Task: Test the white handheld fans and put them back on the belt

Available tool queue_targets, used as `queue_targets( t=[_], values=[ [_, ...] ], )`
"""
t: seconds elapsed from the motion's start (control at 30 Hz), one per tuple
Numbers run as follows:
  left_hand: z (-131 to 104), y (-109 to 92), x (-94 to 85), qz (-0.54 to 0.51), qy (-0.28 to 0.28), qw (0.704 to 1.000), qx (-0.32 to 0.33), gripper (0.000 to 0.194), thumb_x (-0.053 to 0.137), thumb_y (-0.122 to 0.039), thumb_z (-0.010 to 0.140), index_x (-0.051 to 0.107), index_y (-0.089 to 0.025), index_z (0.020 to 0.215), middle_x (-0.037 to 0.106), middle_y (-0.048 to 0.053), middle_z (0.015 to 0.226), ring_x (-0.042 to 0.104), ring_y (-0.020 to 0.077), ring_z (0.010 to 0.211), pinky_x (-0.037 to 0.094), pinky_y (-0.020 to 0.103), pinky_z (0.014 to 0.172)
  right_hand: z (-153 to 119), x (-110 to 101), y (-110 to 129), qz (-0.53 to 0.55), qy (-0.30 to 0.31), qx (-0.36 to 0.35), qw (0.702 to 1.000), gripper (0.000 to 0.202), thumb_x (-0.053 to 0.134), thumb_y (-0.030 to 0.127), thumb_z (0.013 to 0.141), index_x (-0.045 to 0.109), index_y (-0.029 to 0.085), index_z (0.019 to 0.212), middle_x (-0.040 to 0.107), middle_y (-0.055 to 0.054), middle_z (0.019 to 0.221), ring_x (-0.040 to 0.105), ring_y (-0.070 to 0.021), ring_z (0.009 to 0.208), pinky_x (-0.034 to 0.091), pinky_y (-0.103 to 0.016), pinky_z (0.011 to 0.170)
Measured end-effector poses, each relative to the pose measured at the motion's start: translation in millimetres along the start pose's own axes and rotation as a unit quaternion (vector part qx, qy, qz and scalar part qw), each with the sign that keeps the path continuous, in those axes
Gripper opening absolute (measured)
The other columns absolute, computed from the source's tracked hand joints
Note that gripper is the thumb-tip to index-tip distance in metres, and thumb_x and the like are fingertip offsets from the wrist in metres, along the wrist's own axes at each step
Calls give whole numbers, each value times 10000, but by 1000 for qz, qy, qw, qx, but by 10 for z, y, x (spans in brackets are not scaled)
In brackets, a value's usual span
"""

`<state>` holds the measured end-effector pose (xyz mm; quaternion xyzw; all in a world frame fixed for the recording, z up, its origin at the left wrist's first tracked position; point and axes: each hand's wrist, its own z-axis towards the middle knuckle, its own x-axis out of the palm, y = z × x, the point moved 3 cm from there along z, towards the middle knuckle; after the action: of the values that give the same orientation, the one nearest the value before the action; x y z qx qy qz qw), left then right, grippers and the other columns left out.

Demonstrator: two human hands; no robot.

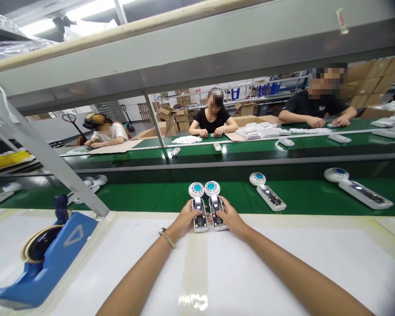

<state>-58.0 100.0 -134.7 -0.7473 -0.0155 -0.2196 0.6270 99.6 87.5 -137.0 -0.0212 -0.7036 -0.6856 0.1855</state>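
Observation:
My left hand (187, 218) grips a white handheld device (200, 222), its thumb lying on the exposed dark circuit board. A matching device (218, 222) is in my right hand (231, 216), the thumb likewise across its board. Both have a round, slotted white head with a blue disc, pointing away from me. They stand side by side, close together, where the white worktop (145, 281) meets the green conveyor belt (151, 193). My fingers underneath are mostly hidden.
More such devices lie on the belt: one to the right (271, 197), another farther right (365, 193), several at left behind a slanted metal post (62, 153). A blue tape dispenser (52, 267) stands at left. An overhead beam (171, 57) crosses above. Three people work opposite.

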Motion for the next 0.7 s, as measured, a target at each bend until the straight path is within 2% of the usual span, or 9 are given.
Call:
queue_targets(
  t=[0.17, 0.7],
  values=[
    [-8, -8, 4, -9, 27, 999, 15, 449, 613, -63, 651, 411, -177, 1035, 581, 95, 1052, 646, 223, 790, 524, 419, 726, 4, 7, -5, 8, 4, 6, 1000, 555, 528, 196, 666, 337, 219, 1186, 601, 9, 794, 582, -155, 643, 480, -300, 628],
    [-15, 18, -48, 4, 56, 998, 21, 473, 689, -105, 653, 429, -181, 1040, 522, 121, 1144, 635, 247, 865, 491, 479, 809, 36, -61, -69, -7, 7, -21, 1000, 582, 543, 189, 683, 362, 238, 1234, 618, -17, 882, 605, -180, 768, 497, -339, 720]
  ],
)
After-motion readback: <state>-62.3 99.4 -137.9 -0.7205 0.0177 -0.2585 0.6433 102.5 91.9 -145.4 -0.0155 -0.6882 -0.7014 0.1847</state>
